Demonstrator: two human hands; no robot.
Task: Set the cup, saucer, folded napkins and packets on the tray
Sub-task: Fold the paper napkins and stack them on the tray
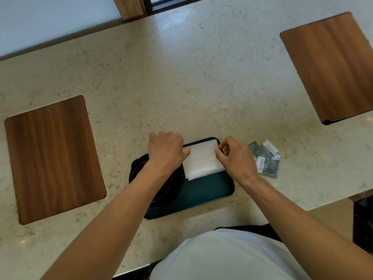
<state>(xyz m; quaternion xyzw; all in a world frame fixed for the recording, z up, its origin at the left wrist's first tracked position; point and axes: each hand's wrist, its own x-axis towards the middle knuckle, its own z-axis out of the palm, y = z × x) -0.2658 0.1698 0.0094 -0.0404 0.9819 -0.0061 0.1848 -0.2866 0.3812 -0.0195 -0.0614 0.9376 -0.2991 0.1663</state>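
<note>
A dark teal tray (205,190) lies on the marble counter in front of me. On its left half sits a black saucer (177,184) with a black cup (161,186), both partly hidden under my left forearm. White folded napkins (201,160) lie on the tray's far right part. My left hand (166,150) holds the napkins' left edge with curled fingers. My right hand (234,156) pinches their right edge. Several grey-green packets (266,158) lie on the counter just right of the tray.
Two wooden panels are set into the counter, one at the left (54,158) and one at the far right (333,65). The counter's near edge runs by my torso. A wall and a wooden post stand behind.
</note>
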